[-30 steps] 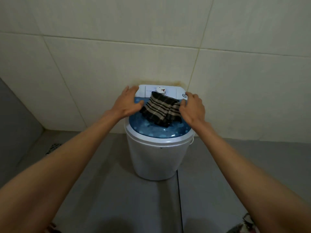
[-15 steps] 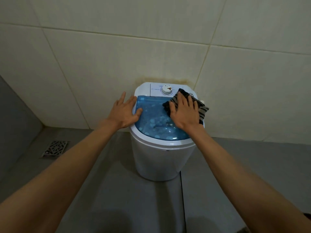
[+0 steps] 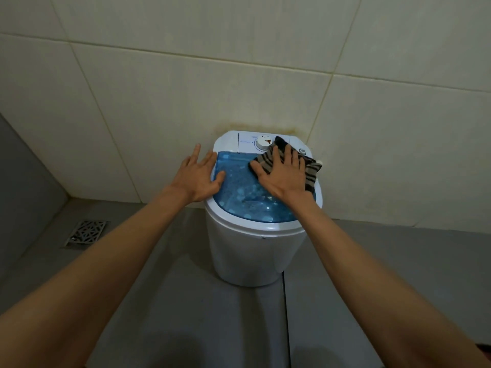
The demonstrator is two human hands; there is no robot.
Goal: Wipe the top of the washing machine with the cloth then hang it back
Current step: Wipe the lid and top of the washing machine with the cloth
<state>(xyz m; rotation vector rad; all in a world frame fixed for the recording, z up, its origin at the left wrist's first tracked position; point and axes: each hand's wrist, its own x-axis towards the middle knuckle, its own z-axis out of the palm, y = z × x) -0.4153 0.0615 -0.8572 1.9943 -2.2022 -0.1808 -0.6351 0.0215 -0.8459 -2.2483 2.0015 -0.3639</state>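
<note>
My bare forearms reach out over the smooth grey floor (image 3: 186,301) toward the washing machine (image 3: 252,256), a small round white plastic tub standing against the wall. Left of the machine, a metal drain grate (image 3: 86,232) with a cut-out pattern is set into the floor. The machine's top is a glossy translucent blue lid (image 3: 244,192), dotted with pale spots, inside a white rim. My left hand (image 3: 200,177) lies flat and open on the left edge of the machine, fingers spread, thumb resting on the blue lid; it grips nothing. My right hand (image 3: 283,175) is also flat and spread, palm pressing the cloth (image 3: 309,172) down on the right rear part of the lid. The cloth is soft, dark with pale stripes, rumpled, one corner hanging over the machine's right rim. Just behind the cloth sits a round white dial (image 3: 263,142) on the control panel. Behind the machine rise large cream glazed wall tiles (image 3: 186,96), with a brownish stain just above it.
</note>
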